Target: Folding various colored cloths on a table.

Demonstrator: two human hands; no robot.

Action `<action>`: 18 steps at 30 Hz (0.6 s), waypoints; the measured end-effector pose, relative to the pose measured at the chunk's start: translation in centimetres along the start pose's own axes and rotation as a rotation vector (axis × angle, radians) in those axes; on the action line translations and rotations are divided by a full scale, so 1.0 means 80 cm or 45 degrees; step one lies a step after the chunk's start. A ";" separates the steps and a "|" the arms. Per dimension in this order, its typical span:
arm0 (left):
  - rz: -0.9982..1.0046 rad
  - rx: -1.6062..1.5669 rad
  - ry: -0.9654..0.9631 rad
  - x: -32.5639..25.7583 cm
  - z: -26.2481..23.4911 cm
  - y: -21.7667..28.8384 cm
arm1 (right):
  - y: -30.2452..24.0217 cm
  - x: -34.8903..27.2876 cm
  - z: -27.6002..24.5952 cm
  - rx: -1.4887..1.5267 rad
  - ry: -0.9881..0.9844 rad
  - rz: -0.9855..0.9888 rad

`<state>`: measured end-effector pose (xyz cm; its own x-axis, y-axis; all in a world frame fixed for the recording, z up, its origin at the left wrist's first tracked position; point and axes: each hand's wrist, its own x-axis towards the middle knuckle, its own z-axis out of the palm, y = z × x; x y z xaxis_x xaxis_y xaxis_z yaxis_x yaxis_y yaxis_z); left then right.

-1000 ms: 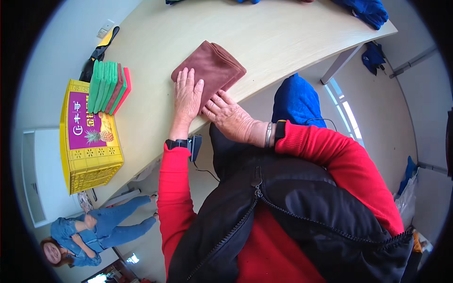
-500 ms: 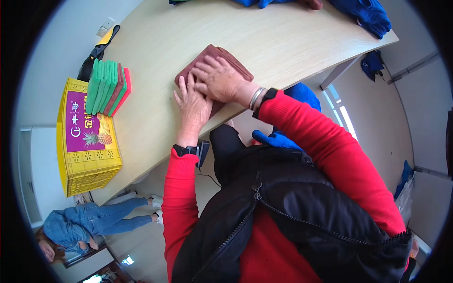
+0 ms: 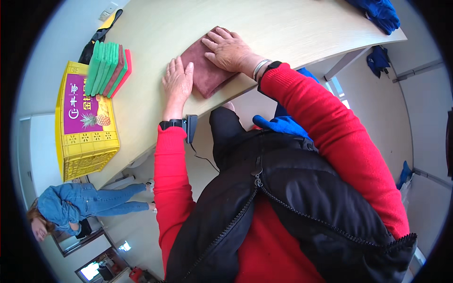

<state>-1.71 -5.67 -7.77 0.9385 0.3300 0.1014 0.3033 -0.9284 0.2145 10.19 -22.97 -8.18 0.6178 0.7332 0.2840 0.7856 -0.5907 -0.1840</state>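
Observation:
A brown folded towel lies flat on the pale wooden table, close to its near edge. My right hand rests on the towel's right side, fingers spread and stretched out. My left hand stands at the towel's left edge with its fingers straight and the thumb toward the cloth; nothing is in it. Left of my hands, a row of folded towels, mostly green with a brown and a red one, stands on edge beside a yellow crate.
The yellow plastic crate with a purple panel sits at the table's left end, a black and yellow strap behind it. Blue cloth lies at the far right corner. A person in denim stands beyond the left end.
My hands have moved apart from their overlap on the towel, the left to its left edge, the right to its right side. The towel now appears turned and more fully exposed.

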 end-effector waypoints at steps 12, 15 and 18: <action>0.238 0.071 0.249 -0.017 0.021 0.051 | 0.013 -0.001 0.010 0.012 0.211 -0.098; 0.170 0.069 0.153 -0.022 0.018 0.061 | 0.021 -0.001 -0.007 0.066 0.100 -0.101; 0.198 0.072 0.181 -0.024 0.016 0.054 | 0.010 -0.008 -0.032 -0.009 -0.011 -0.105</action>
<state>-1.99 -10.51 -8.28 0.9432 0.1994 0.2657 0.1694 -0.9767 0.1314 10.36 -24.74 -6.11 0.5512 0.7823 0.2901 0.8337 -0.5305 -0.1536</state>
